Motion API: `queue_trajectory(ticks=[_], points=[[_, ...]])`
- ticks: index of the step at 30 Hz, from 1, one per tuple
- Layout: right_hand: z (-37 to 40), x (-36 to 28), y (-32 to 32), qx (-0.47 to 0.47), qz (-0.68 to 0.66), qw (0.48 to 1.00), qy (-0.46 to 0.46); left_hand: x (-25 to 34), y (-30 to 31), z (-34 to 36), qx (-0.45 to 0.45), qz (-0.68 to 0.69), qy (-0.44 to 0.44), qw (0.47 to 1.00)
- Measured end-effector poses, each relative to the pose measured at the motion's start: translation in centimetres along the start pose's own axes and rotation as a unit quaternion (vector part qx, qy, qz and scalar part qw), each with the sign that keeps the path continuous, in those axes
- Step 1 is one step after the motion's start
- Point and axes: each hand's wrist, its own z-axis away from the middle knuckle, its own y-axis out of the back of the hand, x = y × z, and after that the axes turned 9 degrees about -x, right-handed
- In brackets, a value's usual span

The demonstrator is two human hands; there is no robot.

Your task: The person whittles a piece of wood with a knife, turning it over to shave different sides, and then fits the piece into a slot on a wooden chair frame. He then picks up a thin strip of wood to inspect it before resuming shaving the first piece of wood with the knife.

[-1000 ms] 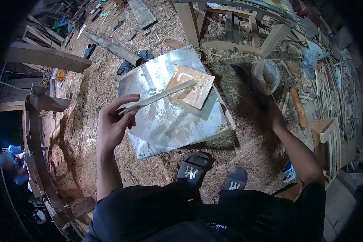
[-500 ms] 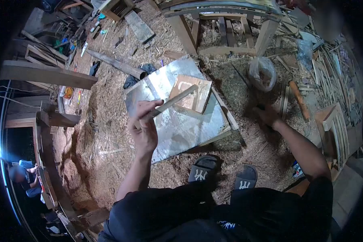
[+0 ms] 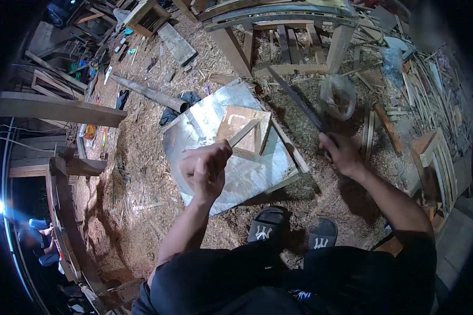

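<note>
The left hand (image 3: 205, 170) is folded tightly around the near end of a wooden strip (image 3: 245, 132), perhaps for safe distance from the long blade (image 3: 298, 101). The right hand (image 3: 342, 155) is wrapped around this blade's near end, pointing it forward. The strip's far end is over a small wooden board (image 3: 230, 119), near the right edge of the whitish surface (image 3: 268, 181); whether they touch, I cannot tell

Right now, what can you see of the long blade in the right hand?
The blade is long, narrow and dark, apparently metal. The right hand grips its near end, hiding most of any handle. In the view it slants up and leftward, left of the clear plastic bag. Nothing else clearly touches it; its sharpness cannot be told.
</note>
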Motion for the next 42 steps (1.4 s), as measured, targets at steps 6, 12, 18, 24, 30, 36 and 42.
queue_trajectory(ticks=[6, 12, 18, 24, 30, 36, 42], points=[[1.9, -6.1, -2.7, -0.058, 0.011, 0.972, 0.228, 0.5, -1.1, -0.2, -0.017, -0.074, 0.041, 0.996], [-0.3, -8.0, -3.9, -0.097, 0.066, 0.969, 0.219, -0.4, 0.6, 0.5, 0.064, 0.023, 0.033, 0.997], [0.0, -9.5, -3.7, -0.048, 0.03, 0.94, 0.338, -0.2, 1.3, 0.8, 0.052, 0.012, 0.044, 0.998], [-1.0, -9.3, -3.7, -0.066, 0.112, 0.965, 0.228, -0.8, 2.0, 0.8, 0.061, 0.048, 0.045, 0.996], [-0.2, -9.1, -4.5, -0.064, 0.075, 0.96, 0.261, -0.3, 1.4, 0.3, 0.034, 0.022, 0.055, 0.998], [0.3, -10.1, -4.1, -0.07, 0.087, 0.958, 0.264, -0.6, 1.6, 0.2, 0.043, 0.032, 0.061, 0.997], [-0.4, -9.2, -5.1, -0.034, 0.083, 0.943, 0.319, -0.5, 1.4, 0.4, 0.035, 0.023, 0.05, 0.998]])
